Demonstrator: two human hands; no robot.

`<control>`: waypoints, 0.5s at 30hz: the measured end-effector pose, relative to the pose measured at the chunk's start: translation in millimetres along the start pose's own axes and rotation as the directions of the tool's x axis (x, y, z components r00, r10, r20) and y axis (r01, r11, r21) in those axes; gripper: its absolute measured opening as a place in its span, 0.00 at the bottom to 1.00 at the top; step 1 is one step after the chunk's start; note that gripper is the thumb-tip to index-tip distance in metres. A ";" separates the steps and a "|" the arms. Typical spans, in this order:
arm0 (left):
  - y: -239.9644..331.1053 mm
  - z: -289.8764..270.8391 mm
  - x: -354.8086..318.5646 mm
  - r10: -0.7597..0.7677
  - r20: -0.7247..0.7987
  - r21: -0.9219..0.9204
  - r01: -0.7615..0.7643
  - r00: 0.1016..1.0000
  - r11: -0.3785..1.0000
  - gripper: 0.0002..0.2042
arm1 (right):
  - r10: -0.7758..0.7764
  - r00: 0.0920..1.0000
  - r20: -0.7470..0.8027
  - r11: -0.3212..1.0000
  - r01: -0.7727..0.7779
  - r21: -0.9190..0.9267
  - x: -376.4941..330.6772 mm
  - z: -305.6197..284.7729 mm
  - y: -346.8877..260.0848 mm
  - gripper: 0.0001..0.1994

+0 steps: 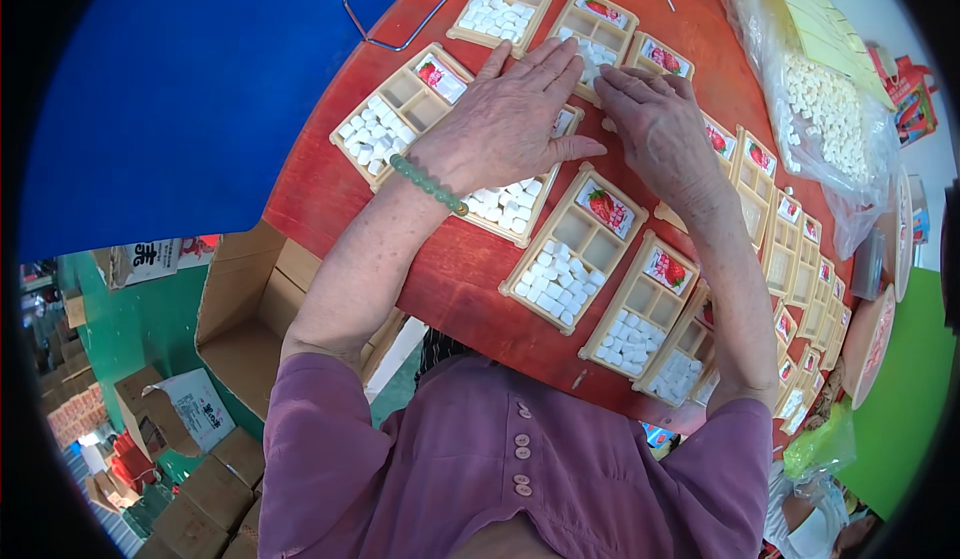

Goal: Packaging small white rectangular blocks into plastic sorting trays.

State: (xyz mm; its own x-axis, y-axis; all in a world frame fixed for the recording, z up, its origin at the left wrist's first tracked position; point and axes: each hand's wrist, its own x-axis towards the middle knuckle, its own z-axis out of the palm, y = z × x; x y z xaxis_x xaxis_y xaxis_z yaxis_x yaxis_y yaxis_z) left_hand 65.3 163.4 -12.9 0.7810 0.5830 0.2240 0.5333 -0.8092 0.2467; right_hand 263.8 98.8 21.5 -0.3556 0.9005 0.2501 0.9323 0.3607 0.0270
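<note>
On the red bench (330, 194), near its left edge, a compartmented tan tray (400, 114) holds small white pieces and a strawberry-printed card. Just right of it, the left hand (505, 124), with a green bead bracelet (428, 183) at the wrist, lies flat and spread, palm down, over another tray (515, 204), gripping nothing. Its fingertips meet the right hand (655, 129), which rests with fingers loosely bent over a tray of white pieces (595, 44); whether it pinches one I cannot tell. Further right, a clear bag of white pieces (825, 124) sits at the bench's far right edge.
</note>
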 end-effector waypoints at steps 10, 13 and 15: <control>-1.0 -1.2 -1.9 0.011 -0.014 0.000 -0.011 1.000 1.000 0.45 | 0.095 0.995 -0.022 0.966 -0.087 0.242 7.8 -10.0 6.4 0.13; -1.9 0.4 -1.6 0.008 -0.057 -0.032 -0.010 0.998 0.999 0.45 | 0.141 0.988 -0.068 0.947 -0.115 0.300 18.1 -7.0 8.3 0.11; -2.0 -5.4 0.6 0.008 -0.069 -0.080 -0.013 0.998 0.997 0.46 | 0.160 0.984 -0.076 0.942 -0.129 0.309 27.1 -2.7 10.6 0.10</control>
State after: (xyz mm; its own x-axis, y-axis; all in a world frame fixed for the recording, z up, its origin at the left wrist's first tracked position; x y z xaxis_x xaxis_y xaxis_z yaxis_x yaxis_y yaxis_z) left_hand 62.9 165.8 -8.2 0.7610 0.5803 0.2902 0.4949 -0.8084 0.3187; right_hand 264.3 126.4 31.2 -0.1961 0.9256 0.3237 0.9040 0.2985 -0.3060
